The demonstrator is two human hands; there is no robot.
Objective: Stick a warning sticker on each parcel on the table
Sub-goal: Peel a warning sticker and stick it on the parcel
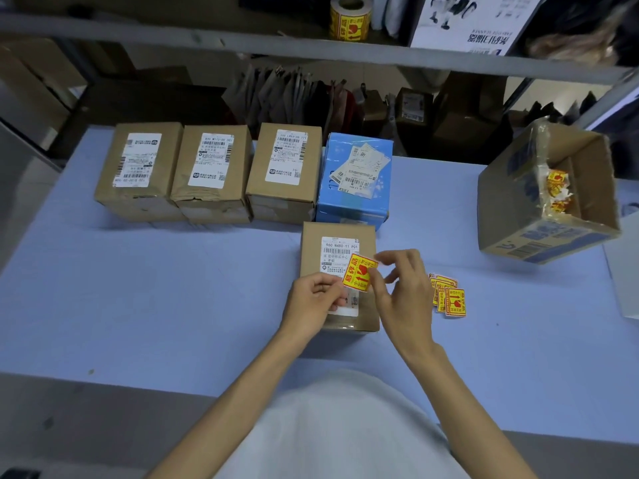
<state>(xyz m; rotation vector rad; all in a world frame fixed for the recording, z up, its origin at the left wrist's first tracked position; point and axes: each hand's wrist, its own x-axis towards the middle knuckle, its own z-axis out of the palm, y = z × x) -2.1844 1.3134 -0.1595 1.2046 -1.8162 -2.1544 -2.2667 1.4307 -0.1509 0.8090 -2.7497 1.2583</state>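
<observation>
A small brown parcel with a white shipping label lies near me on the blue table. Over it I hold a yellow and red warning sticker. My left hand pinches its lower left edge and my right hand pinches its right edge with thumb and forefinger. Behind stand three brown parcels and a blue parcel in a row, each with a white label. None of them shows a warning sticker on its visible faces.
A small pile of loose warning stickers lies just right of my right hand. An open cardboard box holding sticker scraps stands tilted at the right. A sticker roll sits on the shelf above.
</observation>
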